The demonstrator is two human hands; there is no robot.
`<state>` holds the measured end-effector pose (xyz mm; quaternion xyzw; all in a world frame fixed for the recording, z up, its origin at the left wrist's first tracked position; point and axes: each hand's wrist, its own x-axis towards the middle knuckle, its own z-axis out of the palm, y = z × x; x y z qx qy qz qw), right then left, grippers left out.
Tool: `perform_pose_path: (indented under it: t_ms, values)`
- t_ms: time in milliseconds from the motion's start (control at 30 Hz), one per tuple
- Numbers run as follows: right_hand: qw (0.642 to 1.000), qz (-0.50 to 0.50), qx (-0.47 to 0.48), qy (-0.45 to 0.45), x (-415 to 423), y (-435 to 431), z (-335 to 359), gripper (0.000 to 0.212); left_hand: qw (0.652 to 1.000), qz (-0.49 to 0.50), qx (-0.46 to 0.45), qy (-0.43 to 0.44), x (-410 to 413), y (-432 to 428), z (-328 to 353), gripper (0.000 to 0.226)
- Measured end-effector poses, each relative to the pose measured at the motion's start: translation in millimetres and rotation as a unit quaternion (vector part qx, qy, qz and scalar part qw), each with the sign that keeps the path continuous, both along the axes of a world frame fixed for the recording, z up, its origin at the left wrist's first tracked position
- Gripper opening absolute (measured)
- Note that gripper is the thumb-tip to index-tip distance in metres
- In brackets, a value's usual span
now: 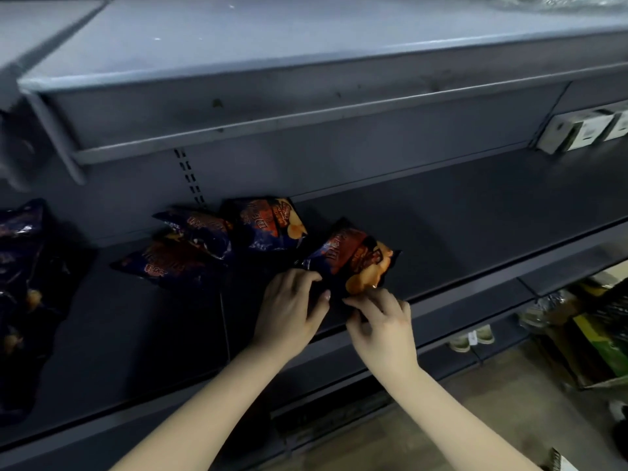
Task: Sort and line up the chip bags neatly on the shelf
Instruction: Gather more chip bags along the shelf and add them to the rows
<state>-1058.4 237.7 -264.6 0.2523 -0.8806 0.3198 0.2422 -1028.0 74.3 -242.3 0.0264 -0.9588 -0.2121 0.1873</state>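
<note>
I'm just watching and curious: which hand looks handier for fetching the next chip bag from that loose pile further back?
Probably the left hand. It sits on the side nearer the loose pile of bags; the right hand pinches the front bag at its near corner, farther away.

We can make out very little lettering. On the chip bag [353,258] nearest the shelf edge, pale capitals run across the dark blue and red front; they look like "BIER" or similar, but we cannot read them with certainty. The bag behind it [268,222], against the back panel, carries the same style of pale lettering, equally blurred. The two overlapping bags [183,246] to the left show reddish print that we cannot decipher. The white boxes [584,130] on the upper right of the shelf bear dark marks too small to read.
</note>
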Motion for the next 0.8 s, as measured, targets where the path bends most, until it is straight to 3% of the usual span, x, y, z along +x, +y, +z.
perform_pose_path:
  t_ms: [200, 367, 533, 800]
  values:
    - [0.996, -0.045, -0.013, 0.074, -18, 4, 23, 0.026, 0.999, -0.004, -0.04, 0.022, 3, -18, 3, 0.04]
    - [0.991, -0.025, 0.12, -0.045, -59, -6, 54, 0.068, 0.998, -0.01, -0.059, 0.015, 9, -17, 3, 0.039]
    - [0.946, -0.001, 0.263, -0.189, -76, -21, 48, 0.092, 0.998, 0.005, -0.064, -0.013, 19, -28, -5, 0.039]
    - [0.945, -0.022, 0.282, -0.164, -65, -24, 35, 0.1, 0.998, 0.012, -0.046, -0.037, 18, -25, -11, 0.04]
